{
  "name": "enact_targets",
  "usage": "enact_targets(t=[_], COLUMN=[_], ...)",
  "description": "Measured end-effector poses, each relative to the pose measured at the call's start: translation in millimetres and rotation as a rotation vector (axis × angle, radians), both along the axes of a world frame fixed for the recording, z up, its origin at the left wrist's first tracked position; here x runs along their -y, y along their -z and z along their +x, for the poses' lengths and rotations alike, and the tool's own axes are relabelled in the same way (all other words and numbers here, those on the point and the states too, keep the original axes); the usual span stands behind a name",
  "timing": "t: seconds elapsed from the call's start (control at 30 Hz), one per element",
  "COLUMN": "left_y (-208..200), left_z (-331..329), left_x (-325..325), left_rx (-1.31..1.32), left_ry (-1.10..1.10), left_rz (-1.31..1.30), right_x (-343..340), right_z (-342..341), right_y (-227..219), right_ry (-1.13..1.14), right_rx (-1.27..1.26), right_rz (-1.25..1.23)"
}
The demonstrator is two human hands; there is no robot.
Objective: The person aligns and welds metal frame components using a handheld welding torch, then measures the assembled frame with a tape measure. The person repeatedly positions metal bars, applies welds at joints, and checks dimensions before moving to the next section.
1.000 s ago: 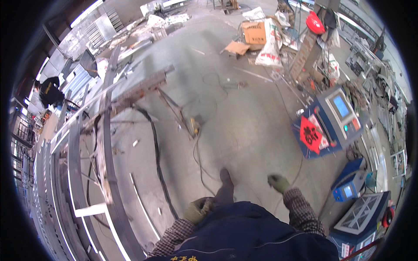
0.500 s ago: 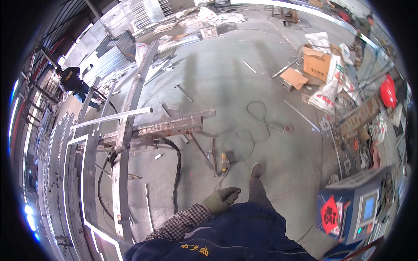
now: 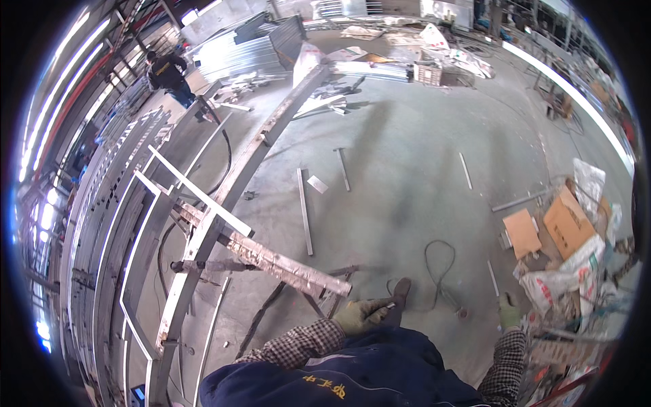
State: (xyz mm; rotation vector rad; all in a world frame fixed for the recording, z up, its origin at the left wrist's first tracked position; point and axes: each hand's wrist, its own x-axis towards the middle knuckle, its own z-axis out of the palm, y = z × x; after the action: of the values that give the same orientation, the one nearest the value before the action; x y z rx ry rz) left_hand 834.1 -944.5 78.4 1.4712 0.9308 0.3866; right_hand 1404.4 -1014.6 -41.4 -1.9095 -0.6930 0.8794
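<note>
My left hand [image 3: 363,316], in a greenish work glove and checked sleeve, is held in front of my body with its fingers curled closed. A small pale tip shows at the fingers, too small to name. My right hand [image 3: 509,313], gloved alike, hangs low to the right; its fingers are too indistinct to read. A thin pale rod [image 3: 493,278] lies just beyond it, and I cannot tell whether the two touch. Nearest to my left hand is the end of a rusty, paint-worn steel beam [image 3: 291,263]. A light metal bar [image 3: 203,193] rests across the long rail of the stand.
Long metal profiles [image 3: 102,224] are stacked along the left. A cable [image 3: 439,271] loops over the floor ahead. Cardboard [image 3: 568,220] and white sacks [image 3: 559,281] are piled at right. A person [image 3: 168,74] in dark clothes stands at far left. Loose metal strips [image 3: 305,211] lie on the floor.
My view has swung left and nearer the beam, so the floor and sacks shift rightward. My right hand has come into sight; the blue machine at right has left view. My left hand stays closed.
</note>
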Motion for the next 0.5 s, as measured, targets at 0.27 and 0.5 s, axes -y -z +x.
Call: enact_targets(t=[0.27,0.5], left_y=[-4,-27], left_z=[111,135], left_x=[-263,-433], left_rx=[0.016,-0.128], left_ry=[0.037,-0.110], left_rz=[0.053,0.087], right_x=[-122,-222], right_z=[8,12], right_y=[37,112], right_ry=[-0.230,-0.449], right_rx=[-0.118,-0.283], right_rz=[-0.556,-0.967])
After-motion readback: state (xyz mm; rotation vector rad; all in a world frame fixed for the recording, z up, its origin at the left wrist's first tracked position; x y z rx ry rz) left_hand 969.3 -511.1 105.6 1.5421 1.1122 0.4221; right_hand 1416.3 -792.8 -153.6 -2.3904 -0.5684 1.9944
